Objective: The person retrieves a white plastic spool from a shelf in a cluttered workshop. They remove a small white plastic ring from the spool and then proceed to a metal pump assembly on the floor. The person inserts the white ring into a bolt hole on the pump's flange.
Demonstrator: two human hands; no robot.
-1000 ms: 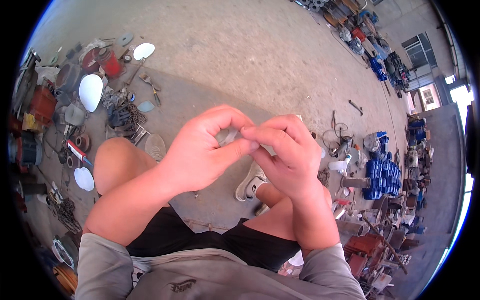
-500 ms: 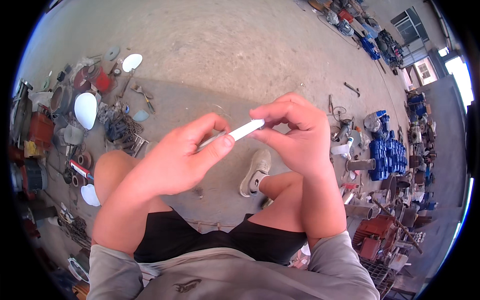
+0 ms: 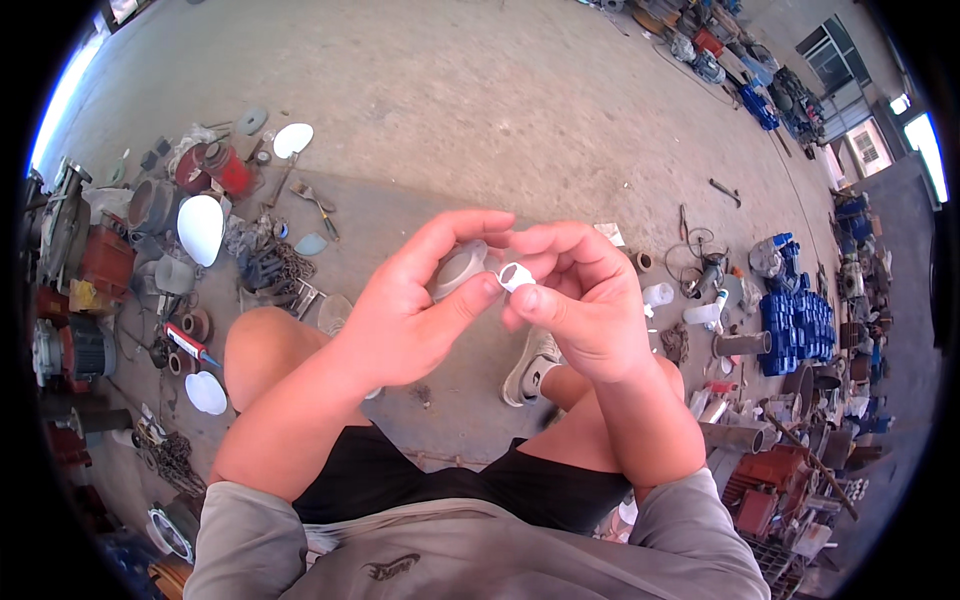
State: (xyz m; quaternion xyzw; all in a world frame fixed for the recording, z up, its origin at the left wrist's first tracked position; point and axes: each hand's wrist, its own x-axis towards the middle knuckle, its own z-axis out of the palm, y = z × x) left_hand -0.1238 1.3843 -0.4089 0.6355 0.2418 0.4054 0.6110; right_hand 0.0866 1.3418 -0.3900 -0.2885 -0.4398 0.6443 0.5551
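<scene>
My left hand point(image 3: 420, 300) is closed on a whitish, round, ring-like piece point(image 3: 462, 268), partly covered by its fingers. In front of it, my right hand point(image 3: 585, 305) pinches a small white loop point(image 3: 515, 276) between thumb and fingers. The loop looks like a curled strip end and sits right against the left thumb tip. Whether loop and ring are one piece I cannot tell. Both hands are raised together over the floor between my knees.
On the left lie white oval plates point(image 3: 201, 230), a red can point(image 3: 228, 170), a brush point(image 3: 313, 195), a sealant cartridge point(image 3: 190, 344) and chains point(image 3: 280, 265). To the right are blue metal parts point(image 3: 797, 325), a pipe piece point(image 3: 742, 343) and red machinery point(image 3: 757, 480). My shoe point(image 3: 528, 370) rests below my right hand.
The white piece was seen edge-on as a straight band between both hands; now it is turned, showing its round face and the small loop. The hands have come closer together.
</scene>
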